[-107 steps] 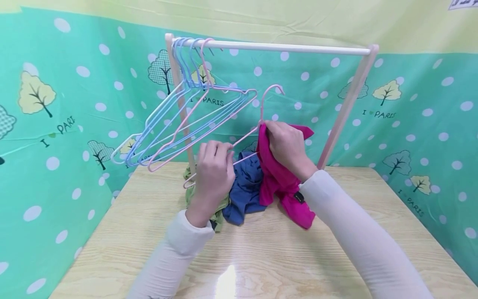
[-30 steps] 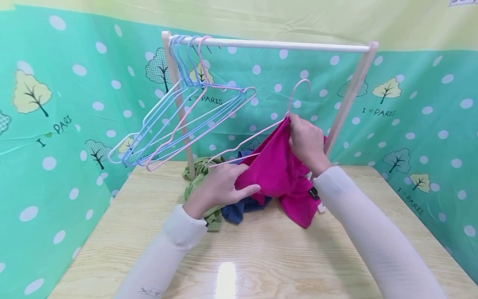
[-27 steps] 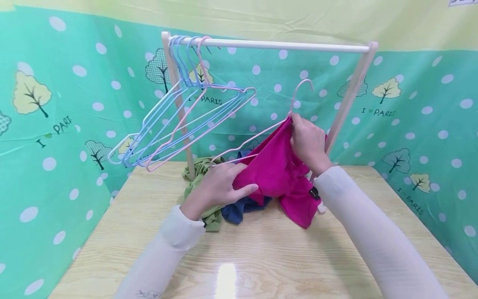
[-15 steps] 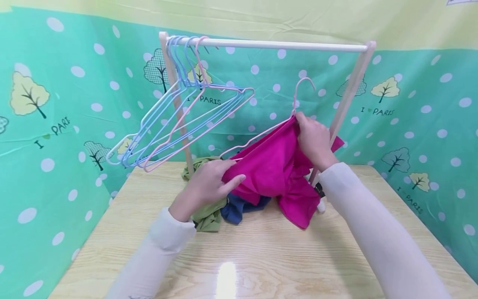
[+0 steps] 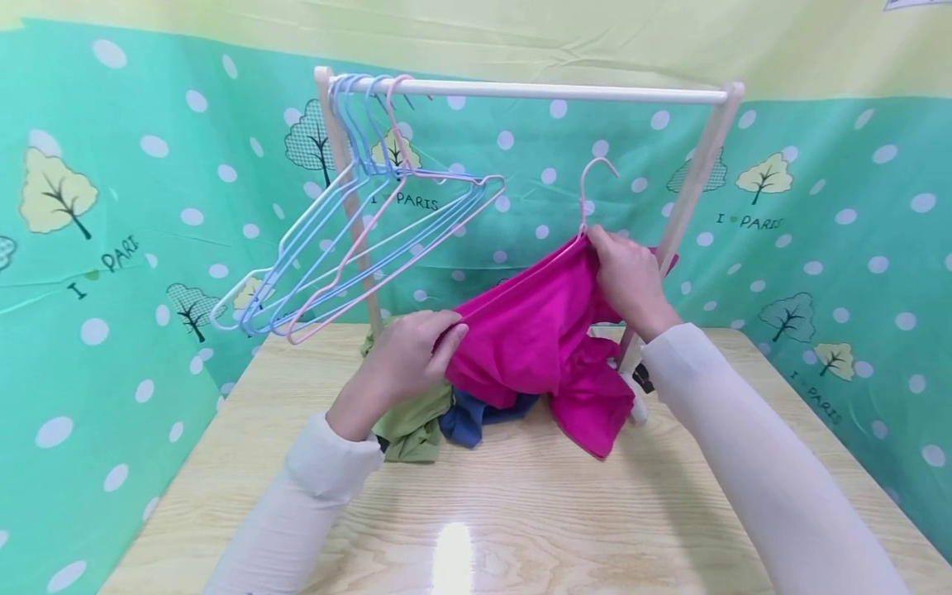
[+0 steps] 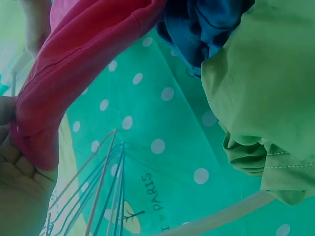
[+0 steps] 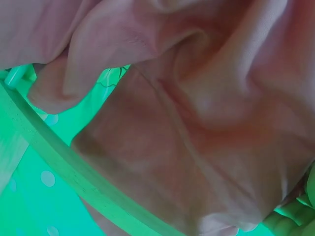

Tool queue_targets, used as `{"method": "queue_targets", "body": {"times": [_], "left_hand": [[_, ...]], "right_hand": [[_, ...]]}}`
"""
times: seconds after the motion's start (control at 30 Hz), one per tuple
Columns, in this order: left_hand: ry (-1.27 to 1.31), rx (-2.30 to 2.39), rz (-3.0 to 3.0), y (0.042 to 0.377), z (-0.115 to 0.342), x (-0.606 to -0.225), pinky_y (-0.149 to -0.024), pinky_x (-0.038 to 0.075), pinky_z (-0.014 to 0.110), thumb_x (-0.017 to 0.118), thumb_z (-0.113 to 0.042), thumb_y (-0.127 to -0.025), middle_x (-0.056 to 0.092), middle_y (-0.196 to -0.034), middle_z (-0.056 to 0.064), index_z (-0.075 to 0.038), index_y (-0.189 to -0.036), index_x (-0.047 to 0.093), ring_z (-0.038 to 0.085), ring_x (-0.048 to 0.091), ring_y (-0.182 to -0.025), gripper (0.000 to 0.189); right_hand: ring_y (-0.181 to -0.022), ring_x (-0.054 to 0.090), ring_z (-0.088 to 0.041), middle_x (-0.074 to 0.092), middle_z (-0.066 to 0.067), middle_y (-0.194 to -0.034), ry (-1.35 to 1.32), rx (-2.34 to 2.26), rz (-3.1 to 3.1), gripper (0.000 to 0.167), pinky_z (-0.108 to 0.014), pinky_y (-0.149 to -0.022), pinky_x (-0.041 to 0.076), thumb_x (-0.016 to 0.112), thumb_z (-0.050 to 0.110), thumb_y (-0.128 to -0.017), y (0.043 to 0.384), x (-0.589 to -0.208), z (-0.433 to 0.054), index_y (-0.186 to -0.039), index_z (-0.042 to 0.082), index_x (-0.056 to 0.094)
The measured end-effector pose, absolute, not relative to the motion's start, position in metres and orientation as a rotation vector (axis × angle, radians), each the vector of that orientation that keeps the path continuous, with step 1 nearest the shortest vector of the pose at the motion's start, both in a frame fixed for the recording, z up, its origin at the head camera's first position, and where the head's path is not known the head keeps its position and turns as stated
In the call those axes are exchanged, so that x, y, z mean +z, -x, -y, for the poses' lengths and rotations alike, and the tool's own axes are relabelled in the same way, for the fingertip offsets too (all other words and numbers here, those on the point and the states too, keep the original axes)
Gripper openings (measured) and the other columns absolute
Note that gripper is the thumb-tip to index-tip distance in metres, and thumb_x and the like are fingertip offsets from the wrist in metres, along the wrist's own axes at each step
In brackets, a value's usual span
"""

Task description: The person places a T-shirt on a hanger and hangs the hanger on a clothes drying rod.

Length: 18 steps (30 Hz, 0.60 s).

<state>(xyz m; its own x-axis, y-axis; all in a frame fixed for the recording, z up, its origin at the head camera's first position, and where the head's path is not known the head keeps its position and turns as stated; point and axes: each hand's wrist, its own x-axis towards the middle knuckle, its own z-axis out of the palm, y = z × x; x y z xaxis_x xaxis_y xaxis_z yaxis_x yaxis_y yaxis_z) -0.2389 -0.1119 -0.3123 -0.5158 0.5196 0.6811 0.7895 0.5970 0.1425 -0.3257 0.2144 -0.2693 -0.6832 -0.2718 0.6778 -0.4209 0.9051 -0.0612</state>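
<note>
A magenta T-shirt is draped over a pink hanger, whose hook and neck stand bare above the cloth. My right hand grips the cloth close to the hanger's neck. At the shirt's left end, my left hand pinches its edge between thumb and fingers; the left wrist view shows this hand on the red-looking cloth. The hanger's left arm is now covered by the shirt. In the right wrist view the draped cloth fills most of the picture.
Several blue and pink hangers hang at the left of the rack's white rail. Behind my hands, a green garment and a blue garment lie crumpled on the wooden table. The rack's right post stands behind my right hand.
My left hand has left the bare hanger end and drawn the shirt's edge leftward over it. The hanger and my right hand have shifted to the right since the oldest frame.
</note>
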Motion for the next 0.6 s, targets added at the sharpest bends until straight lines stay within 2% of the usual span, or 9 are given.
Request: {"method": "queue_targets", "body": {"times": [0.23,0.43,0.6], "left_hand": [[1.024,-0.707,2.194,0.244,0.111,-0.311,-0.073,0.057,0.035,0.064,-0.007,-0.101,0.07,-0.09,0.01,0.002,-0.102,0.07,0.023,0.065,-0.079,0.011],[1.006,-0.784,2.277,0.25,0.11,-0.312,-0.075,0.057,0.037,0.062,-0.005,-0.102,0.07,-0.091,0.011,0.003,-0.102,0.071,0.025,0.066,-0.082,0.012],[1.086,-0.828,2.324,0.255,0.107,-0.316,-0.075,0.057,0.036,0.062,-0.005,-0.102,0.071,-0.092,0.011,0.002,-0.101,0.071,0.023,0.066,-0.081,0.012]], "right_hand": [[-0.074,0.061,-0.041,0.058,-0.019,-0.075,-0.523,0.299,2.368,0.014,-0.052,-0.07,0.054,0.05,-0.007,-0.1,0.325,-0.271,-0.215,-0.107,0.002,0.057],[-0.074,0.062,-0.039,0.056,-0.017,-0.075,-0.539,0.299,2.371,0.012,-0.05,-0.068,0.054,0.052,-0.007,-0.098,0.325,-0.274,-0.211,-0.105,0.002,0.055],[-0.088,0.065,-0.037,0.066,-0.02,-0.094,-0.568,0.307,2.391,0.024,-0.051,-0.081,0.058,0.066,-0.004,-0.094,0.321,-0.272,-0.207,-0.116,0.002,0.059]]}}
